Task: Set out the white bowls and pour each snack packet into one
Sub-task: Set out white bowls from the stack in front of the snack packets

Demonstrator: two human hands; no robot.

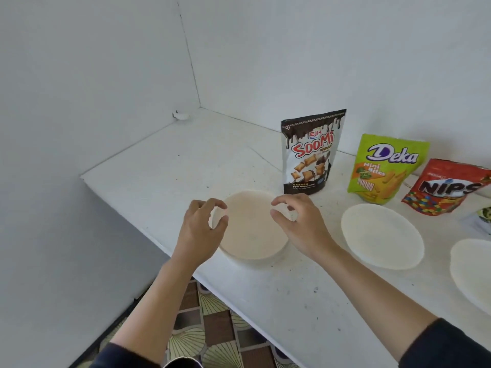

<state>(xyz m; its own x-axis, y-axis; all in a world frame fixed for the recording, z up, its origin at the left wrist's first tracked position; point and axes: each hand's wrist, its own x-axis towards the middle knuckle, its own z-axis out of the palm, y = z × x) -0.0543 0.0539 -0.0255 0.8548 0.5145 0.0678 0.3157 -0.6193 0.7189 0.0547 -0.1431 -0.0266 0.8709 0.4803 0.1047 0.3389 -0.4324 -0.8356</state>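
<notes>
Both forearms, in dark pushed-up sleeves, reached forward over the white, speckled tabletop [164,166]. My left hand [200,227] hovered at the left rim of the nearest round white shallow bowl [252,229], fingers curled and apart, gripping nothing. My right hand [297,221] sat over the bowl's right rim, thumb and fingers likewise spread; whether the fingertips touched the rim, I could not tell. That bowl stood empty near the table's front edge, its inside faintly cream-tinted. A second white bowl [382,235] lay to its right, also empty, and a third white bowl [473,272] was cut off by the frame's right edge. Behind the bowls stood three upright packets: a dark brown and white Soomi pouch [310,152] just behind the nearest bowl, a green Deka Mini Bites bag [385,168], and a red Nips bag [449,187]. All three appeared sealed. Patterned floor tiles [212,328] showed below the table edge.
</notes>
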